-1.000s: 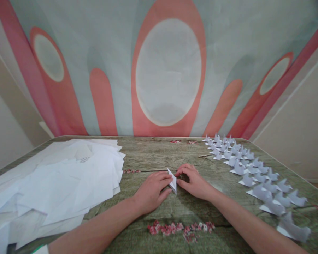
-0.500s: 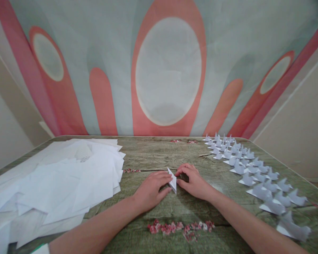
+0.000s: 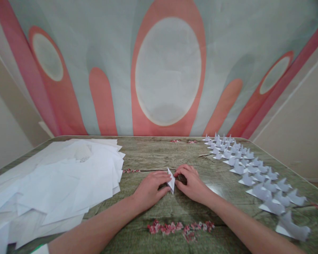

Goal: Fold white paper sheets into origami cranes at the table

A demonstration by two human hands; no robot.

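A small piece of folded white paper (image 3: 171, 181), narrow and pointed at its top and bottom, is between my two hands over the middle of the table. The fingers and thumb of my left hand (image 3: 151, 187) grip it from the left. From the other side, the curled fingers and thumb of my right hand (image 3: 190, 183) pinch at its right edge. My fingertips cover part of the folds.
Loose white paper sheets (image 3: 69, 180) lie in an overlapping pile on the left. Several folded paper birds (image 3: 259, 190) stand in rows along the right side. The wood-patterned table (image 3: 148, 151) meets a printed backdrop (image 3: 169, 70) behind.
The folded paper has turned slightly, its lower point shifting a little left. Both hands stay at it, and my right hand has moved slightly left.
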